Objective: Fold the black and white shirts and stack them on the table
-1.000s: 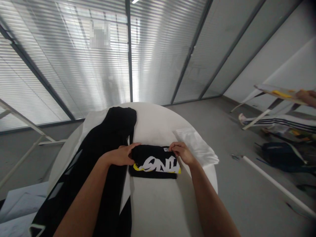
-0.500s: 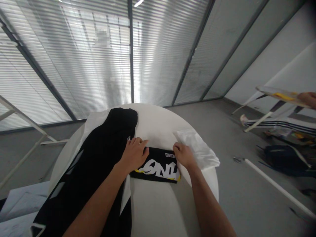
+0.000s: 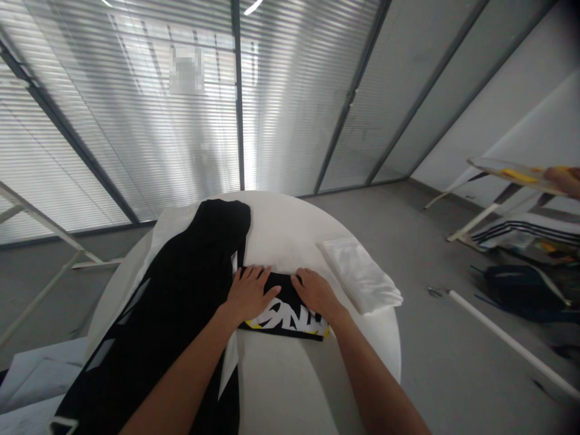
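Observation:
A folded black garment (image 3: 285,315) with white and yellow lettering lies in the middle of a round white table (image 3: 290,374). My left hand (image 3: 248,292) lies flat on its left half, fingers stretched out. My right hand (image 3: 315,292) presses flat on its right half, fingers spread. Both palms cover most of the garment's top; only its near edge with the print shows.
A long black garment (image 3: 172,302) with pale stripes drapes over the table's left side. A folded clear plastic bag (image 3: 360,273) lies at the right rim. Right of the table: another person's hand (image 3: 564,180) at a board, a dark bag (image 3: 516,287), a white pole (image 3: 507,341) on the floor.
Both hands have moved from the garment's ends onto its top and now lie flat on it, closer together. The garment looks shorter and more covered.

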`<state>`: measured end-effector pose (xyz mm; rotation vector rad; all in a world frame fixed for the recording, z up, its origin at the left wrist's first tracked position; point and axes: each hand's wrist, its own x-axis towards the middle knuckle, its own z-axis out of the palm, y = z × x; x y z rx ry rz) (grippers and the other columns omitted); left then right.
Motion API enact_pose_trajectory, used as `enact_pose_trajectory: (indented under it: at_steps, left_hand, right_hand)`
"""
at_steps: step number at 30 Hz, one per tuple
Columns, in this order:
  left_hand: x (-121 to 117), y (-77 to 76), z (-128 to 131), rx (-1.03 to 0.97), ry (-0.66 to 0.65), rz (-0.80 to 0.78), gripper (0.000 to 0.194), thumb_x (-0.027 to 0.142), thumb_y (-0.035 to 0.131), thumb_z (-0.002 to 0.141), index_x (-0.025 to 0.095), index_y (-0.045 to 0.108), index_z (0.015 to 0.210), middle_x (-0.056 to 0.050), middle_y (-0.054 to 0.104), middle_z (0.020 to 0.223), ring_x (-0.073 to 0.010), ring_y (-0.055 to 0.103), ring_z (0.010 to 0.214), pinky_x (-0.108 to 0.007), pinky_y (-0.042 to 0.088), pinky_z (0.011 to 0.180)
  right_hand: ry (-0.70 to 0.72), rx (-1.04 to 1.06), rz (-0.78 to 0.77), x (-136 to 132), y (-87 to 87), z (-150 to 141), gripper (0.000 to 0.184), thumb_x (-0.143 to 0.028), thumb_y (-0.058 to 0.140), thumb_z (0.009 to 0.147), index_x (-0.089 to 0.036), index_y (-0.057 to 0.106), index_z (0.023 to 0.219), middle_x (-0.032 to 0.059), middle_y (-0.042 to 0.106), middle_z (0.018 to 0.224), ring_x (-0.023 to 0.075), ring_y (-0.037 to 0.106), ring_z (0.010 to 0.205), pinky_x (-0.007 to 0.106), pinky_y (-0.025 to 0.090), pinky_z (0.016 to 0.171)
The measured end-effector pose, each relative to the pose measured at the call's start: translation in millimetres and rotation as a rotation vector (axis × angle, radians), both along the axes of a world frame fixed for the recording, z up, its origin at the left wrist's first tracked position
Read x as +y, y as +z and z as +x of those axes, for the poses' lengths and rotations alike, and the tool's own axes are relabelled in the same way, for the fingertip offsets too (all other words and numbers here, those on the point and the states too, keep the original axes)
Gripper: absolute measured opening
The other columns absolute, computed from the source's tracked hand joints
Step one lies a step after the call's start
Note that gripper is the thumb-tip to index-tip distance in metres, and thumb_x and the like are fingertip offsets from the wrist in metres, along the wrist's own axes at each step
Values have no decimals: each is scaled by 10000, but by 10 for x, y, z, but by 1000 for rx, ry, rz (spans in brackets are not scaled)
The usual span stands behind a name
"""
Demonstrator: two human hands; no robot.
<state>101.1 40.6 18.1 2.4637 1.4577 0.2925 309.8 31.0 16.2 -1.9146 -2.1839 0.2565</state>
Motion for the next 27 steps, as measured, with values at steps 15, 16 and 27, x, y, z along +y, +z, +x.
enact_pose_trajectory:
  at_steps: [15,16,27]
  left_hand:
    - [409,-111,-296,-539,85,-82,150,328,531,889,196,599,871,-26,602,904,-177,573,891,-356,456,878]
    - [424,-124,-292,-591,101,-56,120,302,536,886,198,591,865,-22,600,895,-168,574,873,-344,464,865]
    - [122,63,-7,-247,33,349,402,257,406,940,177,511,1320,-118,538,1294,-233,460,1248,-409,348,1091]
  right_hand:
    - [-8,145,53,33,46,179,433,-484,374,978,-204,607,745,42,615,822,172,580,824,269,401,755]
    - [-28,142,111,46,27,182,411,-463,386,978,-202,608,751,47,611,830,179,573,841,276,403,779]
    - [-94,82,472,-13,0,-54,330,-296,444,935,-165,569,1210,125,582,1255,267,442,1252,427,315,1049]
